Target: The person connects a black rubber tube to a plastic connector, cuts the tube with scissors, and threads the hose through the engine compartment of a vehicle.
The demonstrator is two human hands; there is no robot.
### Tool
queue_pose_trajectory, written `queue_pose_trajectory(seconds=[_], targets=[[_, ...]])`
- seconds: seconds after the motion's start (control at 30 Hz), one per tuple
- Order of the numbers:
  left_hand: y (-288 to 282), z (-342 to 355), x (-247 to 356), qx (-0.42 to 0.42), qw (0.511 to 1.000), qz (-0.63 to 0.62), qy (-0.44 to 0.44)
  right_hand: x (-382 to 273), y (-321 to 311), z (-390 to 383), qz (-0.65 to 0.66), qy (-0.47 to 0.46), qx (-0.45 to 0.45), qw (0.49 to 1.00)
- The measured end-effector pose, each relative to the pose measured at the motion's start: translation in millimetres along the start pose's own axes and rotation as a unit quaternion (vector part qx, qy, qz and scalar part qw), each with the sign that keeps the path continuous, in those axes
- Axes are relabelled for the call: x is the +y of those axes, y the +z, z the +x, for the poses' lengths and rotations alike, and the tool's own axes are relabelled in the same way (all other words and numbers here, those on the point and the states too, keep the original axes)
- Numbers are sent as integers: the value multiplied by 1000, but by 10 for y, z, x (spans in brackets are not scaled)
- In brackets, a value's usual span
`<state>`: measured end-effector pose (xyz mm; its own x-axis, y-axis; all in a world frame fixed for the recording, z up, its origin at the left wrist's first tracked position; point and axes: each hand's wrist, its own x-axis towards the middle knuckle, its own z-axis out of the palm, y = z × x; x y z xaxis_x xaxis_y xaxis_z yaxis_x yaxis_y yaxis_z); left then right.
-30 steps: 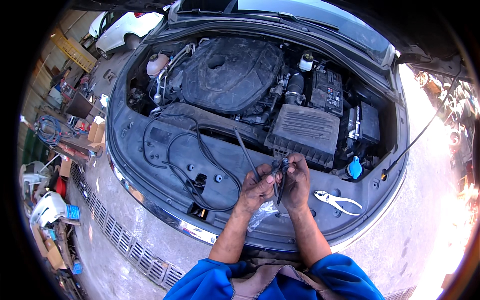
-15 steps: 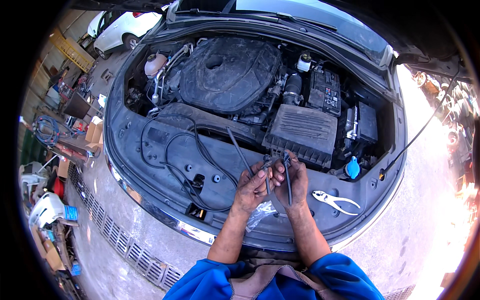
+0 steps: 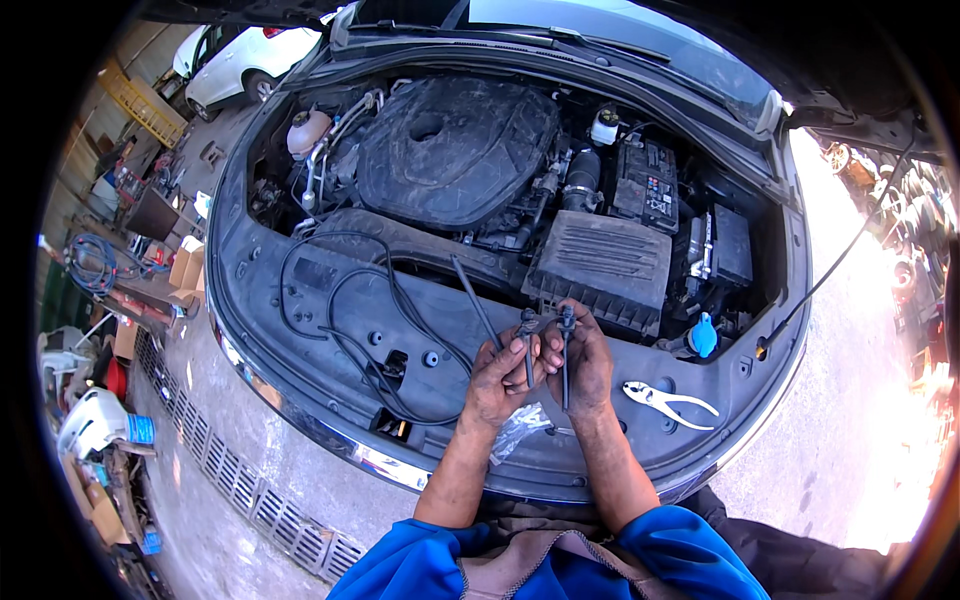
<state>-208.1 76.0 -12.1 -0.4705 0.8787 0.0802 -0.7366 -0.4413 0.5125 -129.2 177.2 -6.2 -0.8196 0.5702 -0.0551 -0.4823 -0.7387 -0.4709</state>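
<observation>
- Head view: I see the left hand (image 3: 498, 385) gripping a black tube (image 3: 474, 295), leaning far left, plus a fitting (image 3: 528, 322) with its stem pointing near.
- Right hand (image 3: 586, 368) pinches a second fitting (image 3: 568, 316), upright beside the first, both above the front panel (image 3: 285, 365).
- Black hose (image 3: 393, 284) loops over the panel to the left, the main clutter I'd work around.
- Clear bag (image 3: 520, 425) lies between the forearms; pliers (image 3: 658, 398) sit right of them, handles spread.
- Far side: air box (image 3: 600, 258), engine cover (image 3: 460, 155); blue cap (image 3: 703, 337) at right.
</observation>
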Motion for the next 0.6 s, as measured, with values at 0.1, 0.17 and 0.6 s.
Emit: queue_pose_trajectory(seconds=[0.1, 0.17, 0.6], targets=[[55, 5, -2, 7, 1000, 18, 4, 1, -8, -2, -20, -13, -6, 1000], [69, 6, -7, 25, 999, 40, -4, -6, 14, -7, -31, -18, -1, 999], [261, -235, 45, 165, 947, 244, -126, -166, -64, 62, -34, -20, 72, 997]])
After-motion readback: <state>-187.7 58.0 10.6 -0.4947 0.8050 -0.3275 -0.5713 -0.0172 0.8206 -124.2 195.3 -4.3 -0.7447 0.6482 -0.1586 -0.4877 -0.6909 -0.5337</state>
